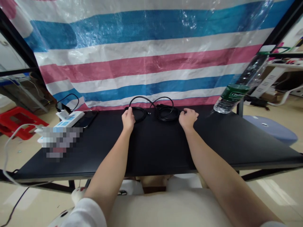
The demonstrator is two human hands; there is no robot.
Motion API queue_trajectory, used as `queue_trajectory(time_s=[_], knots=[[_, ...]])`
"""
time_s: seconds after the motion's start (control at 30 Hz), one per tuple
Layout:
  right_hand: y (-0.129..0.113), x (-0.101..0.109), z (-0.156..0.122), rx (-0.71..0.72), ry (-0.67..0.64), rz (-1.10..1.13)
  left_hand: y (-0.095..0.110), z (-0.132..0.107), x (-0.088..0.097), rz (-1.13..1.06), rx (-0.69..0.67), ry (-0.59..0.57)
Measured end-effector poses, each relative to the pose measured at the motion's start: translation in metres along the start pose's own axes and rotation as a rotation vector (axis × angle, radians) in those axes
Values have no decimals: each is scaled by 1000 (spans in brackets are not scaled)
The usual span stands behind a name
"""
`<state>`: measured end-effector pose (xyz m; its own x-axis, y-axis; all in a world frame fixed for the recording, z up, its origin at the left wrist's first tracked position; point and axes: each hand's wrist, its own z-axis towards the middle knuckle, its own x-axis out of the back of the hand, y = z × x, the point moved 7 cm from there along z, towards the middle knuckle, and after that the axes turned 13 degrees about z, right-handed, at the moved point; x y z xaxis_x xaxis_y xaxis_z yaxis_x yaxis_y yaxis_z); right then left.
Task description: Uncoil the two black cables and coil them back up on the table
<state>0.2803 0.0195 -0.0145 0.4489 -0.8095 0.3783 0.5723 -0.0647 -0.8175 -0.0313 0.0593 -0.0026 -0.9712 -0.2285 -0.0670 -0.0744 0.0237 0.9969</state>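
A black cable [167, 118] lies in loops at the back of the black table, with two thinner arcs rising above the coils. My left hand [128, 120] is closed on the cable's left end, its thumb and fingers pinched together. At the right edge of the larger coil, my right hand [188, 118] has its fingers curled in and seems to grip the cable there; the exact contact is hidden by the hand. A small shiny piece, too small to name, sits between the two coils.
On the black table [161, 148], a white power strip [71, 119] with plugs and a dark phone [88, 119] lie at left. A water bottle [233, 93] leans at right. A striped plastic sheet [146, 60] hangs behind. Red and blue stools [270, 126] stand beyond the table.
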Motion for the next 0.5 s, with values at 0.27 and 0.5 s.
queue_trajectory(time_s=[0.27, 0.5], knots=[[-2, -12, -7, -108, -225, -236, 3, 12, 23, -495, 144, -6], [-1, -11, -7, -104, -217, -171, 0, 17, 44, -670, 182, 137]])
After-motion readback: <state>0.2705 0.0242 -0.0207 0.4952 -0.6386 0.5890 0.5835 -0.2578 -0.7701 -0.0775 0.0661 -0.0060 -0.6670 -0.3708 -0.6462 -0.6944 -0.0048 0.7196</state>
